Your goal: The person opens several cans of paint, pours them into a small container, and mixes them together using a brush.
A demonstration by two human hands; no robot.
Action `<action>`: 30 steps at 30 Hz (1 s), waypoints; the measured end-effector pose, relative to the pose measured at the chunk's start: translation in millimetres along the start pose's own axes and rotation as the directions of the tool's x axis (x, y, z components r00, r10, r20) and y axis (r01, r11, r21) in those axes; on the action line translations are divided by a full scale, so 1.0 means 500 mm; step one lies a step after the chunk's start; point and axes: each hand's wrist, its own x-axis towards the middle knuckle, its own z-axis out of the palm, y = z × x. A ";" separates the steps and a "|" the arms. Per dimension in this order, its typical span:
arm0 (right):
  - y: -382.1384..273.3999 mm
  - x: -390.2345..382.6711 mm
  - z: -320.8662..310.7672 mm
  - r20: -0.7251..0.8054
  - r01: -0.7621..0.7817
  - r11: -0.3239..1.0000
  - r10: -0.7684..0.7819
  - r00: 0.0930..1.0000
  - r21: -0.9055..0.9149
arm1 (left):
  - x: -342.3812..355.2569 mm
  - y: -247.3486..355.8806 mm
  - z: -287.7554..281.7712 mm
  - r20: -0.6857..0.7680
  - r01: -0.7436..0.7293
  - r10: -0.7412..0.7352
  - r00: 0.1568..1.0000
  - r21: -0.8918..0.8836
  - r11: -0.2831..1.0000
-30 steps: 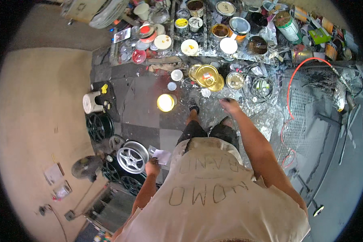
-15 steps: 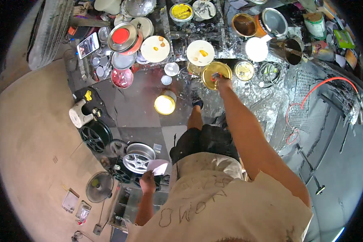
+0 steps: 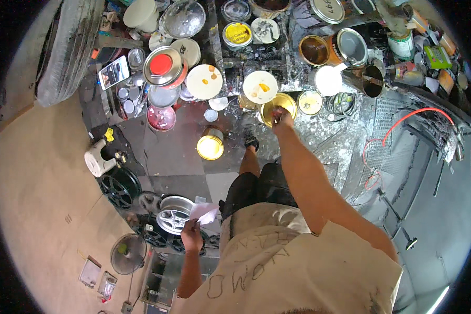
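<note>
My left hand [image 3: 192, 236] is low, beside my body, its fingers closed on a pale pinkish sheet of paper [image 3: 204, 212]. The sheet partly covers a silver wheel rim [image 3: 175, 214]. Farther out, my right arm reaches to a gold round lid or tin [image 3: 271, 107] at the near edge of the cluttered workbench. My right hand [image 3: 282, 118] is closed over its near side, with something small and dark at the fingers that I cannot make out. Just beyond sits a white round lid [image 3: 254, 90] bearing yellow-orange paint blobs. An open can with a yellow rim [image 3: 210, 147] stands left of my leg.
A second paint-spotted white lid [image 3: 200, 78], a red-topped can [image 3: 162, 65] and a phone [image 3: 114, 73] occupy the bench's left. Brown-stained cans [image 3: 314, 49] stand to the right. Dark wheel rims [image 3: 120, 187] and a fan [image 3: 128, 254] lie lower left. A red hose [image 3: 418, 112] curves at right.
My right hand has shifted slightly left over the gold lid, and the small item at its fingers shows less. The whole view has tilted a little. My left hand still holds the paper.
</note>
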 end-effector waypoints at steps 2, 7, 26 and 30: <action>-0.005 -0.022 -0.024 -0.132 0.077 0.997 -0.077 0.988 -0.008 | 0.035 0.034 -0.001 -0.015 -0.181 0.180 0.983 -0.126 0.975; -0.065 -0.173 -0.104 0.256 0.516 0.367 -0.563 0.786 -0.774 | 0.154 0.187 -0.002 0.152 -0.643 0.629 0.762 0.062 0.764; -0.675 -0.888 -0.160 0.780 0.592 -0.584 -0.117 0.615 -0.555 | 0.036 0.841 0.424 0.515 -0.566 0.857 0.022 -0.700 0.435; -0.758 -0.812 -0.112 0.791 0.652 -0.558 -0.013 0.612 -0.513 | -0.010 0.832 0.508 0.555 -0.470 0.827 0.094 -0.707 0.528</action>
